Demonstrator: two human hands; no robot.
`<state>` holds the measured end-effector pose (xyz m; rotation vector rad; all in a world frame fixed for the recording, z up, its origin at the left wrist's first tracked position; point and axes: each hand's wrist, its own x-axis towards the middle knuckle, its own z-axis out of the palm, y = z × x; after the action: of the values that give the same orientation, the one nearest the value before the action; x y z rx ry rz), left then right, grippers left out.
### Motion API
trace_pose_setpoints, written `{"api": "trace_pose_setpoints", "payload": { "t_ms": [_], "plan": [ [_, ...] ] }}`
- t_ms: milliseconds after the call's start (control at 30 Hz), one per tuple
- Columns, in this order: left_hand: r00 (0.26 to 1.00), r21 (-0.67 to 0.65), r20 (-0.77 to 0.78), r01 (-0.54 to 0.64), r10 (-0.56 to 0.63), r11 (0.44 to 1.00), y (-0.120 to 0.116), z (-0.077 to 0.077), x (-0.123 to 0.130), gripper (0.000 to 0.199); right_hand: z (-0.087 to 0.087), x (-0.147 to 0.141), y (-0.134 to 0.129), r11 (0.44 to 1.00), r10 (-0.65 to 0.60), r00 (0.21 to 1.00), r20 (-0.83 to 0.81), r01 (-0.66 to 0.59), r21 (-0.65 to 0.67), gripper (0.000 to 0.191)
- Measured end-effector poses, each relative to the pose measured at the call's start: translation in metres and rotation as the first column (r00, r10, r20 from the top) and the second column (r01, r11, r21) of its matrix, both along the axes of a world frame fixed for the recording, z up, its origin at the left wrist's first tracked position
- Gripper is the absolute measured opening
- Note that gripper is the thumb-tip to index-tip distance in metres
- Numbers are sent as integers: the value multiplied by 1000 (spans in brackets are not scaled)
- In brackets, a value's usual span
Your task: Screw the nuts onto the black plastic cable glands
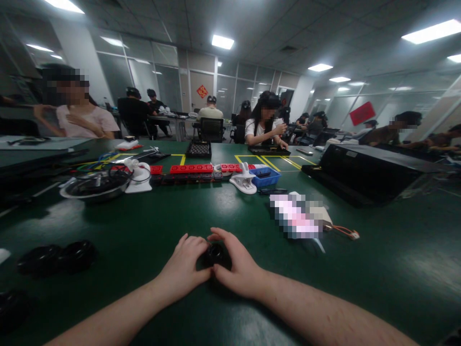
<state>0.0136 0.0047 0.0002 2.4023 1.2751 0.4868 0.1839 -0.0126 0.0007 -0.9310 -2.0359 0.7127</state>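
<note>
A small black ring-shaped part (216, 252) with a hole in its top stands at or just above the green table, between my two hands. My left hand (192, 254) curls around its left side, thumb toward the near edge. From the right, my right hand (239, 264) closes about it with the index finger arched over the far side. Both thumbs meet in front, and the palms hide much of the part. Farther left on the table are shiny black round pieces (77, 255) that look similar.
Beyond my hands are a metal bowl (95, 190), red power strips (191, 168), a white clip-like stand (244, 180) and a blue bin (266, 177). Right of centre lies a phone-like lit item (297, 216); a large black box (370, 173) stands behind it. Several people sit farther back.
</note>
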Motion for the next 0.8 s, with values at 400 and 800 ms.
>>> {"api": "trace_pose_setpoints", "payload": {
  "t_ms": [400,800],
  "plan": [
    [1000,-6,-8,3,-3,1000,1,0,1,19,-2,-2,2,988,-153,988,28,154,-12,54],
    [1000,-9,1,13,-13,1000,1,-3,-1,24,4,-3,1,984,-172,982,84,175,-39,52]
  ]
}}
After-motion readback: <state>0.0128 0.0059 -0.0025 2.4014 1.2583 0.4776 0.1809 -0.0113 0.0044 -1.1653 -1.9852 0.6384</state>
